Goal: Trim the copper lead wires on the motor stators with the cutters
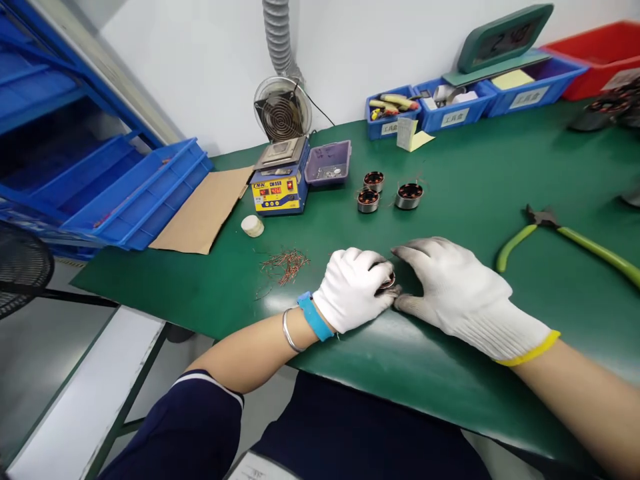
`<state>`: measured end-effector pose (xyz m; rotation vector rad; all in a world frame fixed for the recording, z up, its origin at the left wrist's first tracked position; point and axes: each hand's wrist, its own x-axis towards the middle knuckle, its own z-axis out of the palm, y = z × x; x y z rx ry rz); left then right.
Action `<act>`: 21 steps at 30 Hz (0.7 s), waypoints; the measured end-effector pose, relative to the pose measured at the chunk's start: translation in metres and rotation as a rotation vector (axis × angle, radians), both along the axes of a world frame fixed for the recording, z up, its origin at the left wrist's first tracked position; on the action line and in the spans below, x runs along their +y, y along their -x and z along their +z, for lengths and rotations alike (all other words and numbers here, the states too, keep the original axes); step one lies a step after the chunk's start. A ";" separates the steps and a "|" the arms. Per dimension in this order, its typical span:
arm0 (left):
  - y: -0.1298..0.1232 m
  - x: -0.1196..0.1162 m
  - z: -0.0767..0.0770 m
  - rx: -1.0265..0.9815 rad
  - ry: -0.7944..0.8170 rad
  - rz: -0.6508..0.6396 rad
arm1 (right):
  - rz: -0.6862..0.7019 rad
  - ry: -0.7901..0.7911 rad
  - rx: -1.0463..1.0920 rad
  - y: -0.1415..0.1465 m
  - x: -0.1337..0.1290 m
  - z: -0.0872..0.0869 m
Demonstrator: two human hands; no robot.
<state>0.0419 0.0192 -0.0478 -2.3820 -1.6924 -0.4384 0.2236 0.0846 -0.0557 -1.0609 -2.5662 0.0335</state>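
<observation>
Both my hands wear white knit gloves and rest on the green mat (450,193) near its front edge. My left hand (353,288) is closed around a small round metal coil part (387,280), mostly hidden by the fingers. My right hand (450,287) lies flat beside it, thumb and fingertips touching the same part. A pile of cut copper wire bits (287,263) lies just left of my left hand.
Three more round wound coils (390,191) sit farther back. A yellow-blue solder station (279,187), purple tray (329,163) and small fan (283,108) stand behind. Green-handled cutters (565,240) lie at right. Blue bins (450,107) line the wall; blue trays (135,193) and cardboard (203,210) sit at left.
</observation>
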 end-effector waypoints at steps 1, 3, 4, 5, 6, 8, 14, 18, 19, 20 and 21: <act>0.000 0.000 0.003 0.025 0.005 -0.014 | -0.019 -0.015 0.012 0.002 0.000 -0.001; -0.001 -0.002 0.010 0.080 0.035 -0.039 | -0.031 -0.042 0.027 0.005 0.002 -0.003; -0.002 -0.003 0.013 0.102 0.056 -0.051 | 0.000 -0.064 0.043 0.006 0.004 -0.003; -0.002 -0.004 0.016 0.116 0.078 -0.060 | 0.053 -0.087 0.068 0.008 0.005 -0.004; -0.003 -0.004 0.018 0.118 0.099 -0.064 | 0.120 -0.100 0.098 0.009 0.005 -0.004; -0.003 -0.005 0.021 0.064 0.139 -0.066 | 0.221 -0.069 0.144 0.012 0.005 -0.006; 0.006 0.007 0.014 -0.947 0.331 0.050 | -0.009 0.258 0.059 0.014 -0.004 -0.003; 0.010 0.026 0.006 -1.688 0.628 0.259 | -0.016 0.353 0.003 0.018 -0.009 0.007; 0.011 0.029 0.006 -1.777 0.680 0.292 | -0.007 0.365 0.000 0.019 -0.010 0.009; 0.012 0.031 0.007 -1.823 0.717 0.307 | -0.003 0.374 -0.001 0.020 -0.011 0.010; 0.013 0.032 0.009 -1.831 0.746 0.302 | -0.007 0.379 0.000 0.020 -0.011 0.010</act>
